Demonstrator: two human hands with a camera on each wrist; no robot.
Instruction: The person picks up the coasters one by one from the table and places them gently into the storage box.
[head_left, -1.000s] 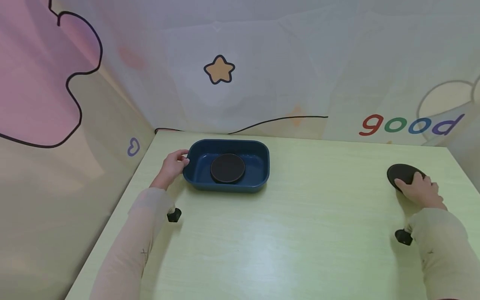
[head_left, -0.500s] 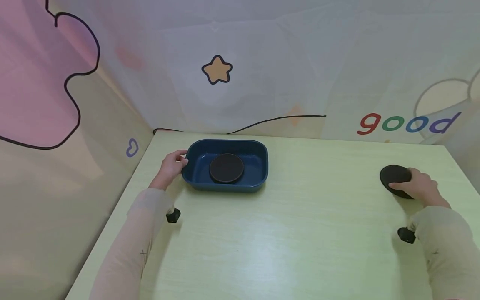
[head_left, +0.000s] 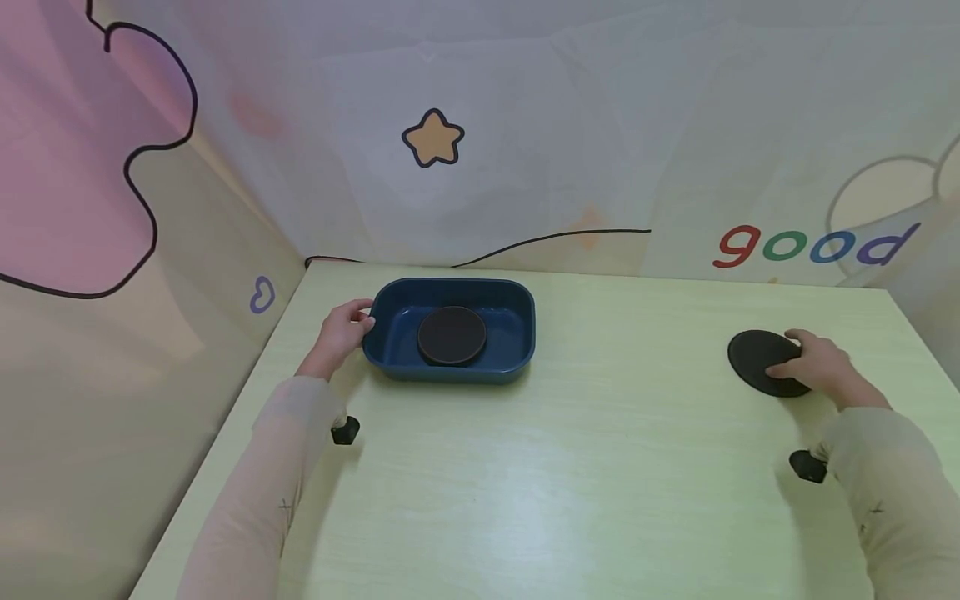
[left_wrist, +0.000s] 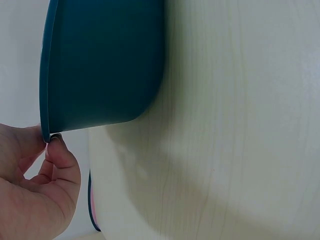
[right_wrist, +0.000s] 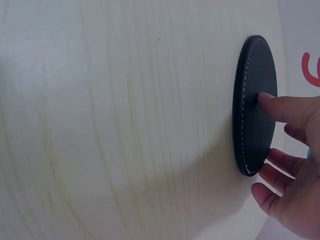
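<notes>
Looking down from the head view, the right hand point(head_left: 821, 367) rests on a dark round coaster point(head_left: 761, 362) near the right edge of the pale table point(head_left: 562, 483), thumb and fingers spread over its near side. A second ago this coaster lay further right under the same hand; it now sits clearly nearer the table's middle, so it seems to be sliding leftward, though it is well apart from the blue tray point(head_left: 450, 367). The left hand point(head_left: 341, 332) has not shifted: it pinches the tray's left rim, and the tray, with another coaster point(head_left: 452, 335) lying flat inside, stands at the far left as before. A small black knob point(head_left: 346, 431) shows beside the left sleeve.

From the left wrist, the hand point(left_wrist: 30, 190) has its thumb inside the rim and a curled finger outside, gripping the edge of the tray point(left_wrist: 100, 65), which sits flat on the table.

From the right wrist, the fingers point(right_wrist: 287, 110) lie straight, one fingertip pressing the top of the coaster point(right_wrist: 255, 100), the others along its edge; none curl under it, and the coaster stays flat on the table, so it appears pushed rather than lifted.
</notes>
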